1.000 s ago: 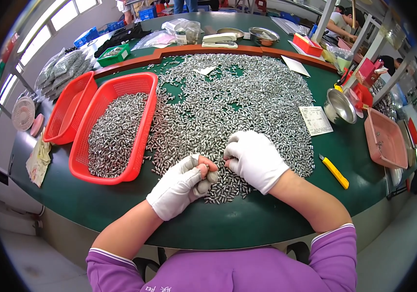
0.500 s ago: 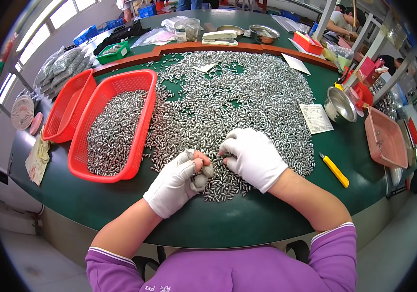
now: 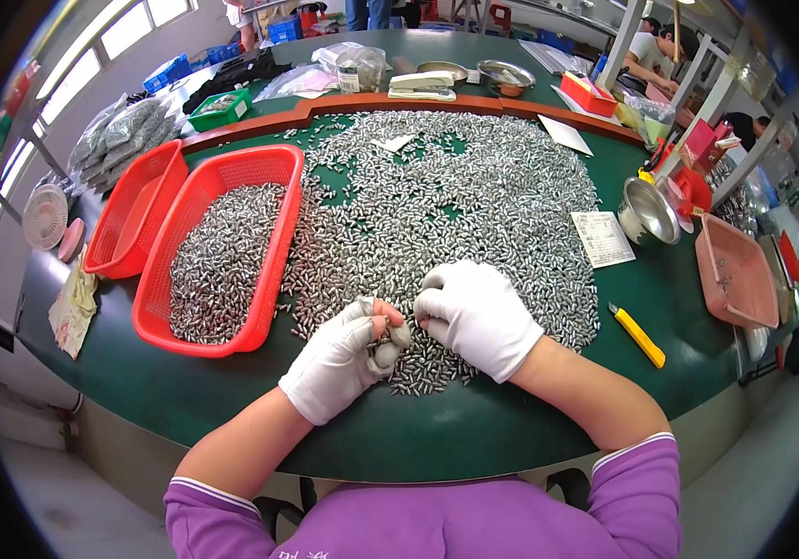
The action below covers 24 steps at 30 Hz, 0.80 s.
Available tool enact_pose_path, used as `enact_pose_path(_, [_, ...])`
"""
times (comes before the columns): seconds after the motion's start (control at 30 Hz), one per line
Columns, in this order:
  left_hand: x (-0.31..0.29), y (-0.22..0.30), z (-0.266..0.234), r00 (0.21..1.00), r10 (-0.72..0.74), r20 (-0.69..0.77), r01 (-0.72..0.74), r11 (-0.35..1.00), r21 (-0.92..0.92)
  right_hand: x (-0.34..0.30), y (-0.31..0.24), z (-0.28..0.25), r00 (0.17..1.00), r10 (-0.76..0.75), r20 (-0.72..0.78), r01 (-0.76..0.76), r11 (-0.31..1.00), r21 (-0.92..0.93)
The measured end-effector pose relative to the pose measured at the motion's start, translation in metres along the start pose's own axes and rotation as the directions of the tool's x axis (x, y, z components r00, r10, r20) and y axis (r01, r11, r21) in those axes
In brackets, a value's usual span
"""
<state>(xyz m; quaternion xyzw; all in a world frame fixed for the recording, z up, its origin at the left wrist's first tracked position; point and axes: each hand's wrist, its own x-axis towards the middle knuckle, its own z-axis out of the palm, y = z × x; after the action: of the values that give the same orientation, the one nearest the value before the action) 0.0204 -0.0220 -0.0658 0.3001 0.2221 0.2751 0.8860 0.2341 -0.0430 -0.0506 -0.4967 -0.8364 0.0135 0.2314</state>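
While the left hand [image 3: 339, 361] and the right hand [image 3: 478, 319], both gloved, are held close together, small silver metal pieces [image 3: 520, 224] are spread across the green table [image 3: 474, 438] around them and toward twelve o'clock. The left fingers are curled inward, the right ones bent downward; whether a piece is gripped cannot be told. At ten o'clock from the left hand, more pieces are held in a red basket [image 3: 202, 347]; at three o'clock from the right, a yellow cutter [image 3: 639, 338] is seen.
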Motion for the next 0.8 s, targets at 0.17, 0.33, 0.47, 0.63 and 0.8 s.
enact_pose_path(0.17, [-0.002, 0.002, 0.004, 0.999, -0.026, 0.031, 0.025, 0.999, 0.039, 0.006, -0.007, -0.011, 0.98, -0.062, -0.191, 0.084, 0.99, 0.111])
enact_pose_path(0.33, [-0.004, 0.0, 0.01, 0.996, -0.074, -0.044, 0.078, 0.992, 0.098, 0.009, -0.025, -0.028, 0.965, -0.153, -0.214, 0.206, 0.946, 0.252])
enact_pose_path(0.47, [-0.005, 0.004, 0.016, 0.994, -0.047, -0.101, 0.062, 0.986, 0.155, 0.007, -0.018, -0.023, 0.966, -0.156, -0.206, 0.21, 0.938, 0.275])
enact_pose_path(0.63, [-0.002, 0.001, 0.007, 0.997, 0.016, -0.075, -0.005, 0.99, 0.141, 0.006, -0.009, -0.016, 0.986, 0.002, -0.165, 0.013, 0.996, 0.09])
enact_pose_path(0.8, [-0.002, 0.003, 0.008, 0.999, 0.042, -0.015, -0.04, 0.997, 0.068, 0.0, 0.013, 0.002, 0.999, 0.037, -0.024, -0.036, 0.999, 0.015])
